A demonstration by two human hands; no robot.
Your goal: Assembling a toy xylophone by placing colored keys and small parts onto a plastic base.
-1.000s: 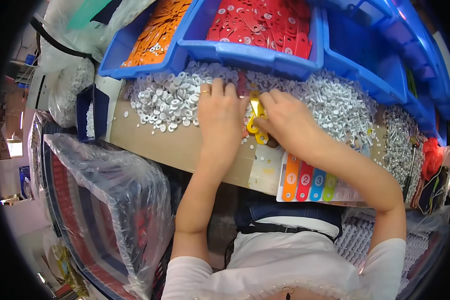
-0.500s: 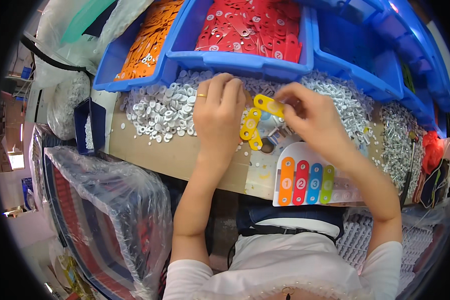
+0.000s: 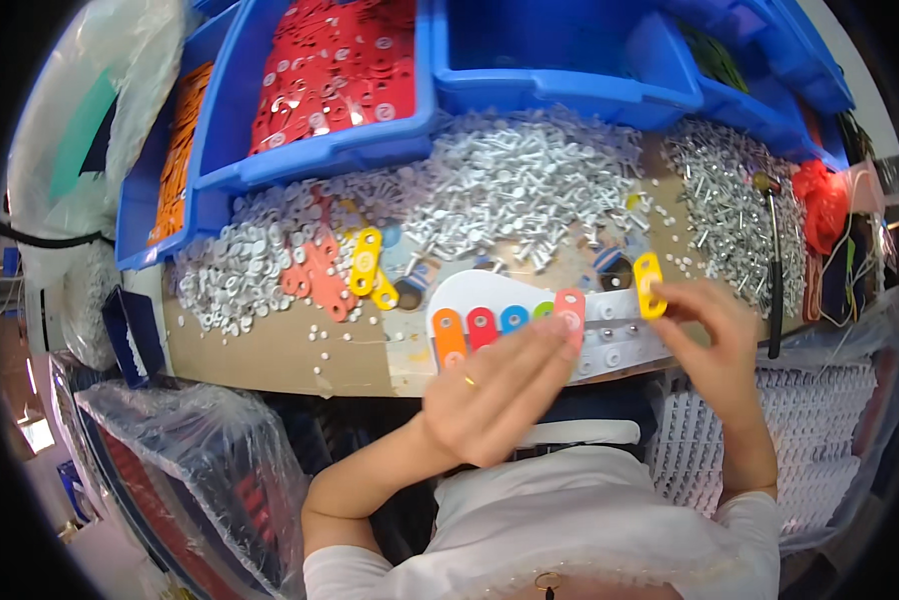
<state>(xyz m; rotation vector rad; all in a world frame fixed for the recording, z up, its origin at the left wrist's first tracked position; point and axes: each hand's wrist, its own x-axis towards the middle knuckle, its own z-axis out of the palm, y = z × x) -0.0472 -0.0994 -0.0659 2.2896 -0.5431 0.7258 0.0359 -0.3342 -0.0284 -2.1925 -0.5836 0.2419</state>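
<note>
Left hand (image 3: 500, 395), with a gold ring (image 3: 472, 380), reaches over a white board (image 3: 465, 288), its fingers straight and close together and their tips touching a coral strip (image 3: 571, 308); the thumb is hidden, so whether the hand grips the strip cannot be told. At the board's two o'clock, the person's right hand (image 3: 715, 325), partly curled, pinches an upright yellow strip (image 3: 649, 284) between thumb and fingers near the board's edge.

Along the board stand an orange strip (image 3: 449, 335), a red strip (image 3: 483, 328), a blue strip (image 3: 515, 319) and a green strip (image 3: 543, 310), running from its nine o'clock side toward the left hand's fingertips. White round caps (image 3: 613, 356) dot the board's three o'clock end.

Seen from the board, loose yellow strips (image 3: 367, 264) lie at ten o'clock, near loose coral strips (image 3: 322, 285) and a heap of white washers (image 3: 225, 275). At twelve o'clock spreads a heap of white rivets (image 3: 530, 190); at two o'clock, a heap of metal fasteners (image 3: 735, 195), with a hammer (image 3: 776, 290) on it, its handle toward the person. A blue bin (image 3: 315, 165) of red strips (image 3: 340, 70) stands at eleven o'clock, and a red plastic bag (image 3: 822, 210) sits at two, beyond the hammer.
</note>
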